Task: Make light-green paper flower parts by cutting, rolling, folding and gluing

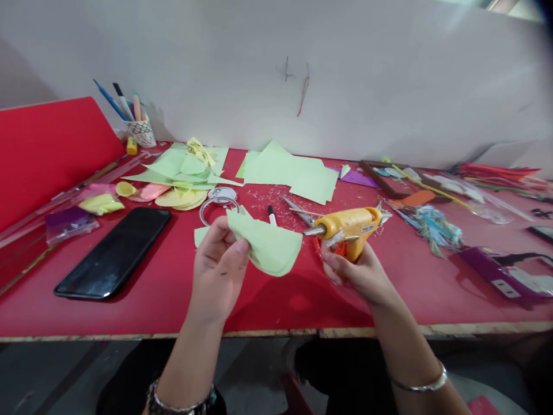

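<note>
Between the thumb and fingers of my left hand is a folded piece of light green paper, its curved edge hanging downward. My right hand grips a yellow glue gun by its handle. The metal nozzle points left and is at the paper's right edge; whether it touches I cannot tell. Behind the paper, a marker with a black cap is partly hidden. Scissors lie behind the glue gun, their handles partly covered by my right hand.
A black phone lies at left. Green sheets and yellow paper circles are spread toward the wall, near a tape roll. A pen cup stands back left. On the right are a purple power strip and blue yarn.
</note>
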`<state>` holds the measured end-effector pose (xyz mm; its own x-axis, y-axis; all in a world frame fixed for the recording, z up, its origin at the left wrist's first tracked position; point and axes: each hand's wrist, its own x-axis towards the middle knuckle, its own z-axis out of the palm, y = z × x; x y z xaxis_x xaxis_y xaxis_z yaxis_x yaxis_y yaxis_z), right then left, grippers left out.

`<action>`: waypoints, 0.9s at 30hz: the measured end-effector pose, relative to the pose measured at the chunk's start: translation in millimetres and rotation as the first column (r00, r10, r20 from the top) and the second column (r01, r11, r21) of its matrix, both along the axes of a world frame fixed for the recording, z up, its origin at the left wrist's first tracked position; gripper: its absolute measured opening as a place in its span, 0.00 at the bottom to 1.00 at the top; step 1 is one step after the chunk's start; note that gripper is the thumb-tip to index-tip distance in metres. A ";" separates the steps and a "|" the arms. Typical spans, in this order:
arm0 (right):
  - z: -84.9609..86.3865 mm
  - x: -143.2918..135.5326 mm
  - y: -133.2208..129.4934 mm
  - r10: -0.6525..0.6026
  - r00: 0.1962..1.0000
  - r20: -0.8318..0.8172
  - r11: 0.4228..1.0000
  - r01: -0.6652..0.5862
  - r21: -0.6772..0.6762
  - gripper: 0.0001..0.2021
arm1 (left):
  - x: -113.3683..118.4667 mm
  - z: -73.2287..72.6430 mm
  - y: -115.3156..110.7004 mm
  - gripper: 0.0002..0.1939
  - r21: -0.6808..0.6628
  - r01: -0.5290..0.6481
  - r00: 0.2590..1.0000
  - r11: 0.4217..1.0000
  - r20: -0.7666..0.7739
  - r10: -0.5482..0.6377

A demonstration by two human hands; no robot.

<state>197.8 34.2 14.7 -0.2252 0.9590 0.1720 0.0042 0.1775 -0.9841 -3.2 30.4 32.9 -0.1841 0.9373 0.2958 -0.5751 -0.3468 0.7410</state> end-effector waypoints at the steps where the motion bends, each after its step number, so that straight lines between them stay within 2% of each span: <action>1: -0.3 0.6 0.0 0.009 1.000 0.007 1.000 -0.009 0.001 0.09 | -0.1 -0.3 0.4 0.11 0.008 0.001 1.000 1.000 -0.019 -0.001; 7: 0.1 1.1 -0.6 0.017 1.000 0.024 1.000 -0.017 -0.011 0.09 | -1.2 -3.2 3.1 0.11 0.024 -0.075 0.981 0.997 -0.180 0.078; 10: -0.5 1.2 -0.3 0.017 1.000 0.017 1.000 -0.017 -0.015 0.09 | -1.2 -4.0 3.6 0.12 0.027 -0.071 0.972 0.997 -0.223 0.075; 19: 0.4 0.5 -1.2 0.012 1.000 0.001 1.000 -0.012 -0.026 0.09 | -1.1 -4.4 4.2 0.09 0.040 0.004 0.981 0.999 -0.192 0.004; 27: -0.1 0.4 -0.9 0.009 1.000 -0.009 0.999 -0.009 -0.039 0.10 | -3.3 -8.1 5.7 0.09 0.049 -0.034 0.973 0.998 -0.225 0.045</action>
